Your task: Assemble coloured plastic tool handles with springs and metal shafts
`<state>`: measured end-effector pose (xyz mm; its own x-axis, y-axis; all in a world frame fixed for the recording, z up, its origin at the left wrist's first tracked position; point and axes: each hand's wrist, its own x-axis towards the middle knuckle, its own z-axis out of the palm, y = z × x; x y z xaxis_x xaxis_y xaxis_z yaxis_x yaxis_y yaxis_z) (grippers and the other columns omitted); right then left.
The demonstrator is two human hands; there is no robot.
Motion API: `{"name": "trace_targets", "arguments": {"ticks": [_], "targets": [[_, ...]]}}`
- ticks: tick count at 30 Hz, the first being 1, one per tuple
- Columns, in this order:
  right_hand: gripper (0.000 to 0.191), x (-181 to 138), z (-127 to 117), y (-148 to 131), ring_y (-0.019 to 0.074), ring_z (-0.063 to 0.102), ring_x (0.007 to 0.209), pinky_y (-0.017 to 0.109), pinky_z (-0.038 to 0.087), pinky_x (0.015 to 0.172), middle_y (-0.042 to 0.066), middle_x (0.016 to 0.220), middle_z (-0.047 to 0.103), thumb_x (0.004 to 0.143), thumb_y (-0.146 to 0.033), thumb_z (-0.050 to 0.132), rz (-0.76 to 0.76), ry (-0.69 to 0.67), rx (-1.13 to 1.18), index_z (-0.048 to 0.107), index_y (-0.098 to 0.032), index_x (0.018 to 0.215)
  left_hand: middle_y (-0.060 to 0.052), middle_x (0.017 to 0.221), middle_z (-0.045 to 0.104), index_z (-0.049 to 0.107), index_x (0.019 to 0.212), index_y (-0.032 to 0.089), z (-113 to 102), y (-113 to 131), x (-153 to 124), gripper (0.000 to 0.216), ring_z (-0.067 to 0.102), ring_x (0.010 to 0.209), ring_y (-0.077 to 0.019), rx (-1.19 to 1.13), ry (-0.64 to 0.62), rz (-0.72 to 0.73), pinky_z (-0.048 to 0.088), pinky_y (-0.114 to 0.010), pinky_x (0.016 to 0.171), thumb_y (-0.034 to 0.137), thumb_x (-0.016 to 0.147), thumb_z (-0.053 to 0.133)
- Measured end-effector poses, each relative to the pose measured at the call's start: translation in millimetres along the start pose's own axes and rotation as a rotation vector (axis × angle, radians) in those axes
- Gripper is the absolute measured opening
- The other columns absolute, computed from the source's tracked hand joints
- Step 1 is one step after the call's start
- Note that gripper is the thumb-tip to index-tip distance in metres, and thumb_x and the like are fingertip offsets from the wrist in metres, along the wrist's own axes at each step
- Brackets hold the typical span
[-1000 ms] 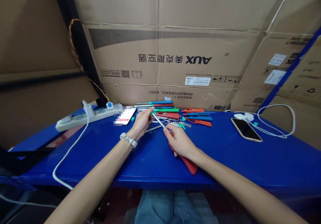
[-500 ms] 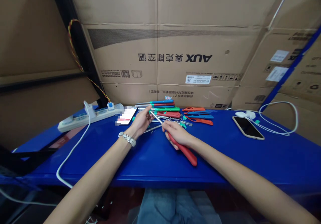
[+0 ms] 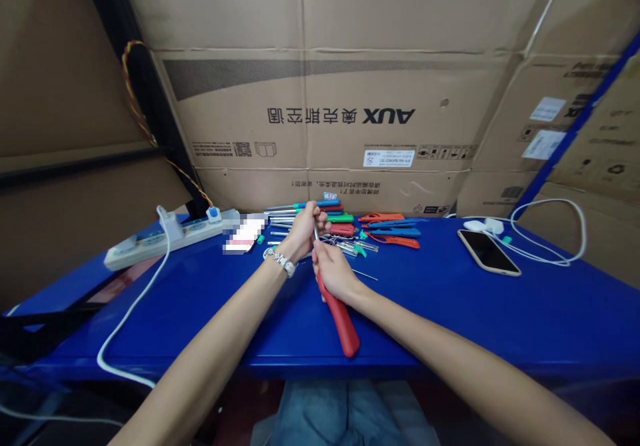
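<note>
My right hand [image 3: 336, 271] is closed around a red-handled tool [image 3: 344, 323] with a thin metal tube. Its handle slants down toward the table's front edge. My left hand [image 3: 306, 227] has its fingers curled at the tube's far end, which they hide; anything small in them is out of sight. Just beyond my hands lie several similar tools with blue, red and green handles, among them a green one [image 3: 342, 219] and a blue one [image 3: 327, 203]. Loose metal rods and small green pieces [image 3: 360, 251] lie to the right of my left hand.
Orange and blue plastic shells [image 3: 400, 241] lie right of the tools. A phone [image 3: 487, 251] and white charging cable [image 3: 575, 259] are at the right. At the left are a lit phone [image 3: 245, 235] and a power strip [image 3: 155, 241]. Cardboard [image 3: 340, 79] stands behind the blue table [image 3: 425, 313].
My left hand has moved right and slightly up, its fingers now curled over the tube's end. The red handle has swung left and points more steeply toward me. The camera view has shifted slightly.
</note>
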<state>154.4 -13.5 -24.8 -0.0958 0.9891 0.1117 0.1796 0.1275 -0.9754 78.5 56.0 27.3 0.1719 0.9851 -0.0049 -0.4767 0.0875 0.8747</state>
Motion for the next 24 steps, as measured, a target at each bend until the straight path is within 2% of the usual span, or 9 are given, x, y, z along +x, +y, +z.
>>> {"name": "trace_targets", "arguments": {"ticks": [4,7,9,13,15,19,24], "targets": [[0.039,-3,-5,0,0.0133,0.043,0.05,0.026,0.033,0.054,-0.001,0.053,0.047,0.098,-0.029,0.038,-0.173,0.114,-0.311,0.041,-0.021,0.06,0.006,0.045,0.045,0.035,0.06,0.022,-3,-8,-1,0.042,0.043,0.035,-0.0078,0.073,0.024,0.017,0.035,-0.02,0.041,0.042,0.084,0.063],[0.039,-1,-7,-1,0.0131,0.041,0.05,0.027,0.031,0.055,-0.001,0.053,0.046,0.096,-0.03,0.042,-0.211,0.134,-0.36,0.04,-0.022,0.058,0.006,0.045,0.045,0.036,0.06,0.022,-5,-8,-3,0.043,0.039,0.033,-0.007,0.095,0.006,0.032,0.031,-0.02,0.038,0.044,0.085,0.063],[0.041,3,-8,-1,0.0119,0.04,0.045,0.026,0.032,0.051,-0.002,0.05,0.045,0.097,-0.037,0.042,-0.176,0.094,-0.227,0.04,-0.022,0.059,0.007,0.045,0.044,0.036,0.061,0.021,-4,-9,-5,0.045,0.038,0.034,-0.0064,0.089,-0.043,0.025,0.032,-0.02,0.039,0.048,0.083,0.065],[0.045,16,-11,0,0.0114,0.032,0.028,0.024,0.03,0.035,-0.01,0.038,0.034,0.091,-0.064,0.038,-0.013,-0.096,0.313,0.035,-0.025,0.069,0.005,0.049,0.05,0.037,0.058,0.02,0,-17,-9,0.054,0.041,0.037,-0.0062,0.082,-0.165,0.007,0.036,-0.02,0.042,0.058,0.076,0.071],[0.045,21,-13,1,0.0115,0.03,0.024,0.023,0.028,0.03,-0.012,0.035,0.032,0.087,-0.067,0.043,0.013,-0.115,0.461,0.034,-0.026,0.072,0.003,0.051,0.054,0.042,0.059,0.019,-1,-22,-11,0.055,0.044,0.039,-0.0075,0.14,-0.226,-0.001,0.034,-0.02,0.041,0.062,0.073,0.072],[0.036,21,-17,3,0.0113,0.033,0.024,0.023,0.027,0.028,-0.01,0.034,0.036,0.088,-0.054,0.044,0.051,-0.062,0.499,0.037,-0.024,0.07,-0.002,0.062,0.064,0.057,0.068,0.016,-5,-27,-12,0.052,0.056,0.051,-0.0124,0.243,-0.256,0.04,0.041,-0.022,0.049,0.065,0.07,0.074],[0.029,9,-23,-5,0.0103,0.04,0.031,0.021,0.031,0.035,-0.007,0.042,0.046,0.089,-0.047,0.038,0.144,-0.083,0.546,0.04,-0.023,0.074,-0.005,0.077,0.07,0.064,0.075,0.015,-8,-20,-16,0.052,0.062,0.066,-0.0155,0.272,-0.1,0.193,0.046,-0.023,0.059,0.064,0.066,0.078]]}}
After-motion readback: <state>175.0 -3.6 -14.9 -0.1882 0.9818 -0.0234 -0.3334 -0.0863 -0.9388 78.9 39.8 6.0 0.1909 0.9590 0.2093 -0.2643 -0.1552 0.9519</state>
